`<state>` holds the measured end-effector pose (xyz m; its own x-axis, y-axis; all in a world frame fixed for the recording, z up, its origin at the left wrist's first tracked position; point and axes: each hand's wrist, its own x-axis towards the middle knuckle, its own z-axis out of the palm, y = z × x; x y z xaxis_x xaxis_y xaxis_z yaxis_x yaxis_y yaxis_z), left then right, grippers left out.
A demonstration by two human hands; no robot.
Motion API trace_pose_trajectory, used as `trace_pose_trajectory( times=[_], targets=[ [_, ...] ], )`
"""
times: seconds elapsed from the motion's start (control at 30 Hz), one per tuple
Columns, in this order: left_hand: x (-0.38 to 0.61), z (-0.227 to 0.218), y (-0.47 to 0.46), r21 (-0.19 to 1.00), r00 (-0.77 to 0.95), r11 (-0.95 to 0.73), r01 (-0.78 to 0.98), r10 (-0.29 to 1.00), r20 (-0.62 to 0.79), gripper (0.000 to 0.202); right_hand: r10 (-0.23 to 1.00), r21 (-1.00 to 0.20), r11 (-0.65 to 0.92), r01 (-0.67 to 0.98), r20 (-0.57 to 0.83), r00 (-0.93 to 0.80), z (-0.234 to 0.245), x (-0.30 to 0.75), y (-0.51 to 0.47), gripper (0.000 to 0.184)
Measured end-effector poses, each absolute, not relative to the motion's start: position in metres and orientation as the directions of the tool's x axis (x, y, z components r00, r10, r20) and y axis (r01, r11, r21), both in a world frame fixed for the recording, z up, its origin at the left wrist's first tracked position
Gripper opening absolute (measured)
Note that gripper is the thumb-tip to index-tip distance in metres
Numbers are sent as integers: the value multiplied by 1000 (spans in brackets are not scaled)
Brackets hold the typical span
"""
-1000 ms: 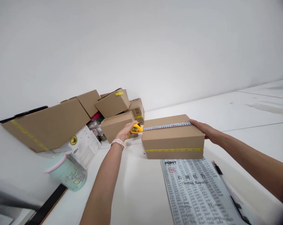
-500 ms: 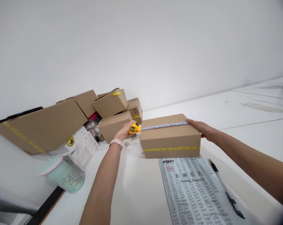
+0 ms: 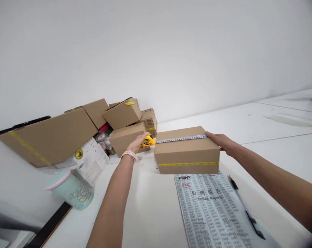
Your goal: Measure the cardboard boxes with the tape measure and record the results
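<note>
Tape measure [image 3: 148,141] and cardboard box [image 3: 188,155] on a white counter [image 3: 142,213]. The box is set lengthwise from left to right, its long side turned toward the wearer, an arrangement by which both ends are presumably kept within reach. The steel blade [image 3: 183,139] is laid along the top face. The yellow case is held just past the left end, apparently so that the blade can be kept straight and flat; whether case and box touch cannot be told. The blade's markings are turned upward, where they are exposed to view.

The two hands are held well apart, one at each end. The case is enclosed by the left hand [image 3: 137,143], its fingers curled round the body. The right hand [image 3: 221,142] is laid over the right edge, and the blade's far end is covered by its fingers, probably as an anchor; whether the blade is pinched or merely pressed cannot be told. The left forearm is extended forward from the lower edge, with a pale band [image 3: 130,156] worn at the wrist; the right is angled inward from the lower right. A printed report [image 3: 210,213] is placed in front of the box, with a pen [image 3: 251,220] beside it.
</note>
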<state>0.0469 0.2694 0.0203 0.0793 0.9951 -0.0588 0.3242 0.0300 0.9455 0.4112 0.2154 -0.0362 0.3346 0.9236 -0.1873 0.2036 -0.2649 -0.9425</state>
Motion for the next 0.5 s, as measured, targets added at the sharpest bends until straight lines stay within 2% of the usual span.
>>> trace_pose_trajectory(
  times=[0.17,0.23,0.3,0.33,0.43,0.5],
  targets=[
    [47,46,243,936,186,-39,350,982,-28,34,890,-819,-279,502,-24,455,-32,418,219,36],
    [47,55,217,934,286,-54,353,957,-53,37,891,-820,-225,526,46,452,-23,422,219,36],
    [49,55,182,936,419,-21,352,898,-137,44,903,-868,-105,486,122,412,-9,425,218,36],
    [51,51,162,938,490,13,345,850,-192,49,915,-887,-41,460,152,373,-1,425,217,37],
    [69,27,105,946,694,283,156,651,-309,58,963,-900,90,426,188,195,22,418,218,40],
    [86,10,77,909,682,416,-16,669,-294,54,978,-884,117,453,181,102,30,409,222,41]
  ],
)
